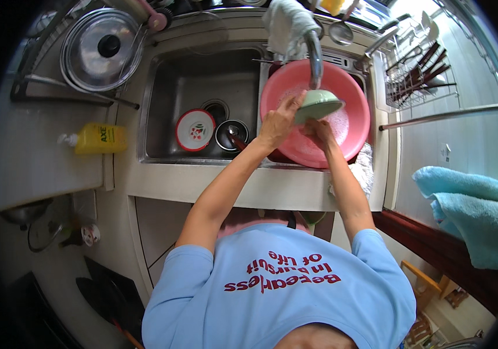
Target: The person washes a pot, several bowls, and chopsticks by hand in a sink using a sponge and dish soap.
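Observation:
A light green bowl (316, 104) is tilted on its side under the metal faucet (315, 61), above a pink plastic basin (271, 100) with suds in it. My left hand (278, 122) grips the bowl's left edge. My right hand (319, 131) is at the bowl's lower side; its fingers are partly hidden, and I cannot tell if they hold anything. In the left sink bowl (188, 78) lie a white dish with a red rim (195, 130) and a small dark pot (231, 136) with a utensil in it.
A yellow dish soap bottle (100, 138) lies left of the sink. Lidded metal cookware (100, 50) sits at the back left. A white cloth (290, 26) hangs by the faucet. On the right are a wire cutlery rack (419, 83), a metal rail (449, 114) and blue towels (480, 218).

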